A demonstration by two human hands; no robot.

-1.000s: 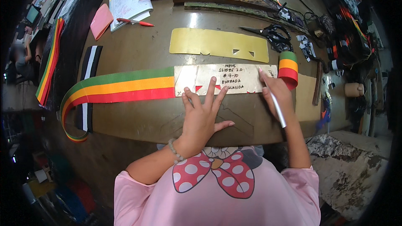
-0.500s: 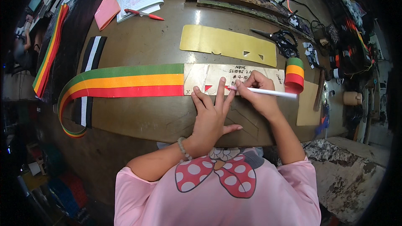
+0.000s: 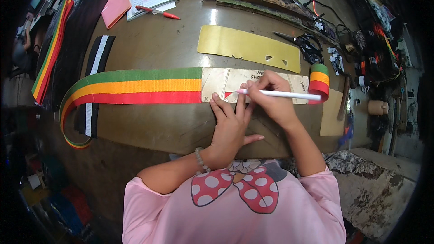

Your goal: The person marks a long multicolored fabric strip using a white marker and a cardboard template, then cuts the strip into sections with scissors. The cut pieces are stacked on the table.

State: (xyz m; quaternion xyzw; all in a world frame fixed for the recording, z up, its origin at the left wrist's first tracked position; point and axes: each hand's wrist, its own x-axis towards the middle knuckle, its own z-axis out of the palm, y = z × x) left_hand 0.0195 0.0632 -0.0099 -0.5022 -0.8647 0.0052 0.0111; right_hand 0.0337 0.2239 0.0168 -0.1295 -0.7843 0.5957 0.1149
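1. The left hand (image 3: pixel 230 126) lies flat with fingers spread, pressing down the near edge of a tan cardboard template (image 3: pixel 253 83); it grips nothing.
2. The right hand (image 3: pixel 271 99) pinches a white pen (image 3: pixel 282 94) between thumb and fingers. The pen lies nearly level, tip pointing left at a small red triangle cut-out in the template.
3. The template lies across a green, yellow and red striped band (image 3: pixel 135 86). The band runs left from the template's left edge, then curls near over the table edge. At the right it ends in a roll (image 3: pixel 319 82) just beyond the template.
4. Far of the template, apart from it, lies a yellow card strip (image 3: pixel 246 47) with notched near edge; bare brown tabletop (image 3: pixel 158 126) shows between.
5. Open room lies near and left of the hands, below the band.
6. A black and white strap (image 3: pixel 97 63) crosses under the band at left; scissors (image 3: pixel 303 45) lie far right, well clear.
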